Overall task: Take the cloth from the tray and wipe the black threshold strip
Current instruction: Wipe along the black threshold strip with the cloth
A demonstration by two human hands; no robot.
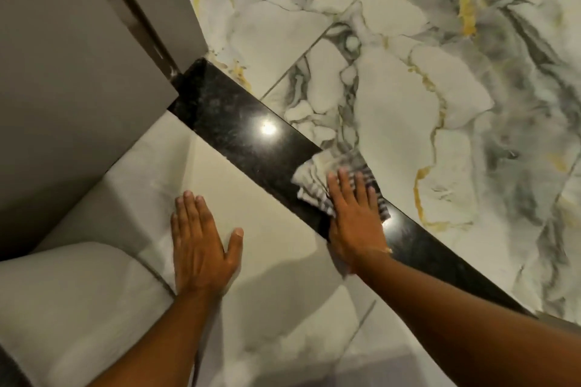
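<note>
A: We're mid-wipe. Our right hand (353,217) lies flat, fingers spread, pressing the striped cloth (317,181) onto the black threshold strip (239,122); it isn't pinching it, just pinning it under the palm.

B: And our left hand (201,245)?

A: Open, fingers together, thumb out, braced on the pale floor tile (276,198) beside the strip, holding nothing.

B: How should we carry this step?

A: We'd judge even palm pressure best, sliding along the strip rather than across it, with the cloth kept bunched under the hand so no edge trails onto the marbled tile (408,88).

B: Which way does the strip run?

A: Its long axis goes diagonally, from the door frame (147,38) at upper left down to lower right. The cloth sits about halfway along, with 1 long dusty-looking stretch toward the frame.
</note>
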